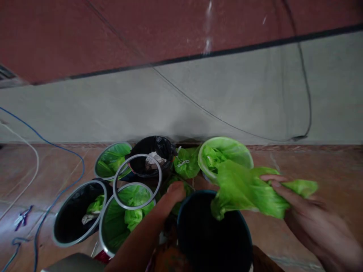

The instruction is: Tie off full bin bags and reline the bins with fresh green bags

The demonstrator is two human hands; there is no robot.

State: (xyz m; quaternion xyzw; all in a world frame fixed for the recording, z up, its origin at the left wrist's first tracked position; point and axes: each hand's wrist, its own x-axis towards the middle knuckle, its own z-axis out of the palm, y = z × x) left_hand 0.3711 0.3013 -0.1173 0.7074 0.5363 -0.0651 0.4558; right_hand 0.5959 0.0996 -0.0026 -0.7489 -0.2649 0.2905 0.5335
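My right hand (300,204) pinches a crumpled green plastic bag (252,185), which hangs out to the left over the rim of a dark bin (184,211) in front of me. The inside of that bin is dark. My left hand (176,190) is closed just beyond the bin's left rim; whatever its fingers grip is hidden. Left of this hand, a loose grey ring (115,185) leans at a tilt over the neighbouring bins. A tied green bag (188,162) with white string lies behind my left hand.
Around stand a green-lined bin (227,141), a black-lined bin (170,151), another green-lined bin (99,162), a dark grey-rimmed bin (58,223) and a green-lined grey-rimmed bin (103,234). A blue cable (64,189) and purple-handled scissors (24,218) lie on the tiles at left. A wall (170,109) rises behind.
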